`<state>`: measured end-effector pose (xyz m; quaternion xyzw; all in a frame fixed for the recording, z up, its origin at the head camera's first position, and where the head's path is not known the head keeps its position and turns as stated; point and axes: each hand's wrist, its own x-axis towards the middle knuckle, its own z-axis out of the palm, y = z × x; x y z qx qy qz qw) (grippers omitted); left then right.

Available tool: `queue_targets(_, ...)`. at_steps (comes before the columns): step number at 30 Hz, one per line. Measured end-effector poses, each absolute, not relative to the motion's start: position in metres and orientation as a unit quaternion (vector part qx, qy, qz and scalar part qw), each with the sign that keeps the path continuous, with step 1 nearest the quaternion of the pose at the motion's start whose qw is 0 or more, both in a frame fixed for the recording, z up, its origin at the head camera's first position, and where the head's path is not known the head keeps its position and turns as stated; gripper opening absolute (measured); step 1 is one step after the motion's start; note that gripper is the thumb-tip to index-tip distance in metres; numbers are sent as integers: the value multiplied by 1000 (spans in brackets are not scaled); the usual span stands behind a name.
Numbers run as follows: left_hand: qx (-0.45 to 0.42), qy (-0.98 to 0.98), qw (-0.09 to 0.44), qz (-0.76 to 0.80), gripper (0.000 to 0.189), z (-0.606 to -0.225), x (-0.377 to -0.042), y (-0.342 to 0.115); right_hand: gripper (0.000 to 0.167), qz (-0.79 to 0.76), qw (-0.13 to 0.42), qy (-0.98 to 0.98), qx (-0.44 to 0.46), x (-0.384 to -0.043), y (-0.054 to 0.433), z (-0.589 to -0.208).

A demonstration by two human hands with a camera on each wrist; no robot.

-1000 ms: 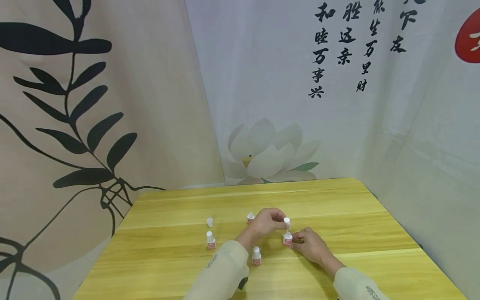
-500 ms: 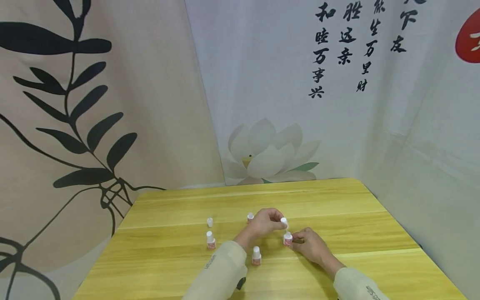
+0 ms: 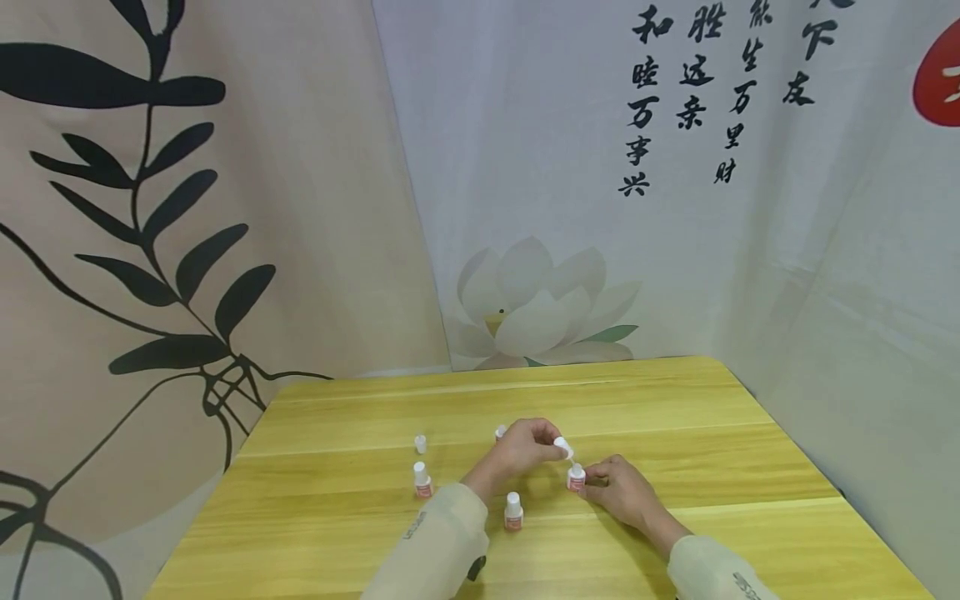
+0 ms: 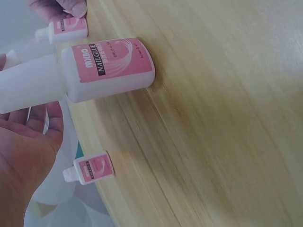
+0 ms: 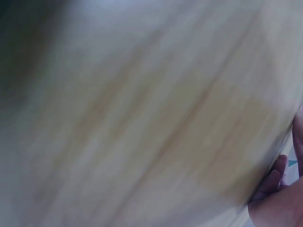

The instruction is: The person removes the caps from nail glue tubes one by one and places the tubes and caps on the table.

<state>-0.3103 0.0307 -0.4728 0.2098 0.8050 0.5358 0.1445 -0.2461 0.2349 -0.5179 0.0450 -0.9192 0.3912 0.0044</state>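
Observation:
In the head view my left hand (image 3: 525,446) pinches a white cap (image 3: 562,447) tilted just above a small nail glue bottle (image 3: 576,478). A thin brush stem runs from the cap down to the bottle's mouth. My right hand (image 3: 621,490) holds that bottle upright on the table from the right. At the left wrist, a capped nail glue bottle (image 4: 113,66) stands close to the camera, partly covering the left hand (image 4: 28,151). Behind it the right hand (image 4: 71,5) grips the worked bottle (image 4: 71,29). The right wrist view is blurred, with the right hand (image 5: 279,198) at its edge.
Two capped nail glue bottles, one at left (image 3: 423,481) and one nearer the front (image 3: 513,512), stand on the wooden table (image 3: 360,533). A loose white cap (image 3: 421,444) sits farther back. An uncapped bottle (image 4: 97,168) stands behind my left hand.
My left hand has shifted slightly left with the cap, which has gone from upright over the bottle to tilted. The right hand and its bottle have stayed in place.

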Motion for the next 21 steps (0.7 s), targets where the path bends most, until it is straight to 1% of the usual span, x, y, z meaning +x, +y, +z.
queue_targets(9, 208, 813, 139, 526, 11, -473, -311, 27, 25, 392, 3, -919, 44, -246, 234, -517)
queue_targets(21, 202, 803, 147, 541, 13, -475, -312, 23, 23, 392, 8, -919, 44, -246, 234, -519)
